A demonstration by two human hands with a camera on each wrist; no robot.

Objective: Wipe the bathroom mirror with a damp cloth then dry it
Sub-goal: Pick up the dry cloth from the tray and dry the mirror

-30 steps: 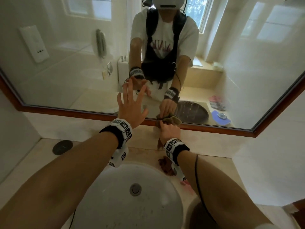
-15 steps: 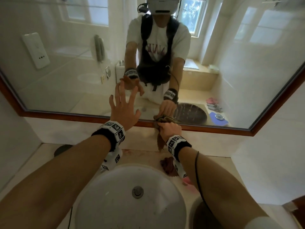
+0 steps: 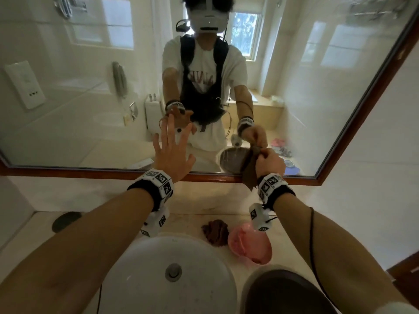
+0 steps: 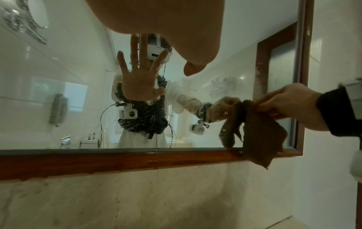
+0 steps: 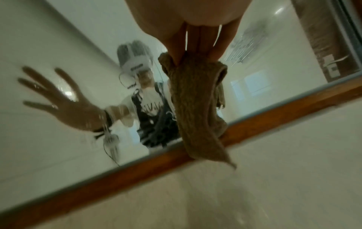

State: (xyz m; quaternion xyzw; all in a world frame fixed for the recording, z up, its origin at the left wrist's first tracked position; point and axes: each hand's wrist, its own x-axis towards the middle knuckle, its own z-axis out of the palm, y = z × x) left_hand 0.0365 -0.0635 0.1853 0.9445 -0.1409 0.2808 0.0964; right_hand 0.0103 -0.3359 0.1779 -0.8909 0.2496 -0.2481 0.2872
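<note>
Gripping: the right hand [image 3: 269,163] is pinching a brown cloth [image 3: 250,171] by its upper edge, fingertips bunched on the fabric, holding it against the lower right part of the mirror [image 3: 90,98].
Cloth position: the cloth is hanging down from the right hand's fingers, draping over the mirror's wooden bottom frame [image 3: 90,174] and ending in a point just below it; in the left wrist view the cloth [image 4: 260,136] is lying against the glass with its reflection right beside it.
Cloth and left hand: the cloth is sitting well to the right of the left hand, and the two are not touching.
Left hand: the left hand [image 3: 172,152] is spreading its fingers wide and straight, palm facing the glass above the bottom frame, holding nothing; its reflection is showing a flat open palm, but whether the palm is actually pressing on the glass cannot be told.
Right wrist view: the fingers [image 5: 215,51] are clamping the gathered top of the cloth [image 5: 195,111], which is trailing down across the frame; this view is blurred.
Counter: a second dark brown cloth [image 3: 215,231] is lying crumpled behind the white sink [image 3: 136,279], just beside a pink dish [image 3: 249,245].
Near edge: a dark round basin [image 3: 283,293] is sitting to the right of the sink.
</note>
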